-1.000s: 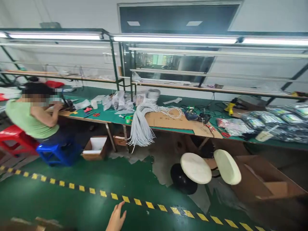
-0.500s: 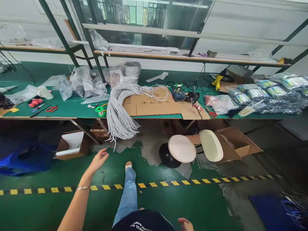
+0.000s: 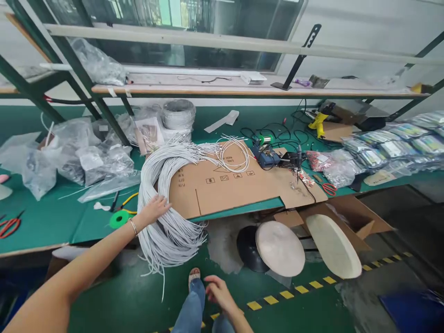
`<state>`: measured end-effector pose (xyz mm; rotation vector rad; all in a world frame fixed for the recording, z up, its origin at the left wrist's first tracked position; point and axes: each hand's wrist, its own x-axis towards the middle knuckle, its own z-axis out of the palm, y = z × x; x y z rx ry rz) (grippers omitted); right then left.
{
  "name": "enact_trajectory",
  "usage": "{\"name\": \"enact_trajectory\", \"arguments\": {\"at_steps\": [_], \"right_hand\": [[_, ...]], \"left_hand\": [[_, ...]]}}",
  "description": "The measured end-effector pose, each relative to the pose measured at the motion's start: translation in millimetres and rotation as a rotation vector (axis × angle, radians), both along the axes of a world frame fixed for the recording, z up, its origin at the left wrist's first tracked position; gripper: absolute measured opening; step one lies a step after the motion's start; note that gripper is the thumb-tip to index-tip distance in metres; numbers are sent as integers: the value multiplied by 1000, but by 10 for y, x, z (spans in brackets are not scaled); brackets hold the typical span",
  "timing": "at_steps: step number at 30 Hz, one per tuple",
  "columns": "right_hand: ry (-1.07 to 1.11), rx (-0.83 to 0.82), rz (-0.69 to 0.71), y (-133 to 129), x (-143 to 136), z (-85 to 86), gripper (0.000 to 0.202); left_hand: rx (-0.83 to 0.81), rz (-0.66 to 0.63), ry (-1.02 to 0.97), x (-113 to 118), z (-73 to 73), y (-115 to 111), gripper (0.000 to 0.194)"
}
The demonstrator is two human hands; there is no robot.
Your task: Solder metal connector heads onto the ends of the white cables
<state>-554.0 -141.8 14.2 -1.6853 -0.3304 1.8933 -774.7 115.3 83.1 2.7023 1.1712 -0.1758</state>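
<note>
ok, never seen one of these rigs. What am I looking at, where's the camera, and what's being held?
No machine here: one person with two bare hands, filmed by a camera worn on the head, looking forward and down. The left hand lies on a bundle of white cables that hangs over the front edge of a green workbench; whether it grips is unclear. The right hand, lower down, holds nothing visible. Also on the bench: a cardboard sheet, a green spool and red-handled scissors.
</note>
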Motion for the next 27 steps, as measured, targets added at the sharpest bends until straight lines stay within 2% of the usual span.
{"name": "enact_trajectory", "arguments": {"at_steps": [2, 5, 8, 11, 15, 19, 24, 27], "right_hand": [[172, -40, -38, 427, -316, 10, 26], [439, -100, -90, 896, -720, 68, 33], [641, -156, -174, 1202, -996, 146, 43], [760, -187, -292, 1400, -1156, 203, 56], [858, -204, -419, 1524, -1255, 240, 66], [967, -197, -491, 1486, -1238, 278, 72], [1065, -76, -627, 1355, -962, 332, 87], [1010, 53, -787, 1303, -687, 306, 82]], "left_hand": [[-12, -139, 94, -3, 18, 194, 25], [-17, -272, 201, -78, 92, 435, 33], [-20, -325, 278, -161, 173, 640, 36], [-38, -366, 333, -170, 210, 767, 30], [-78, -418, 393, -72, 262, 821, 25], [-125, -441, 418, 130, 378, 830, 23], [-187, -476, 376, 553, 581, 809, 19], [-201, -514, 330, 776, 779, 732, 19]]}}
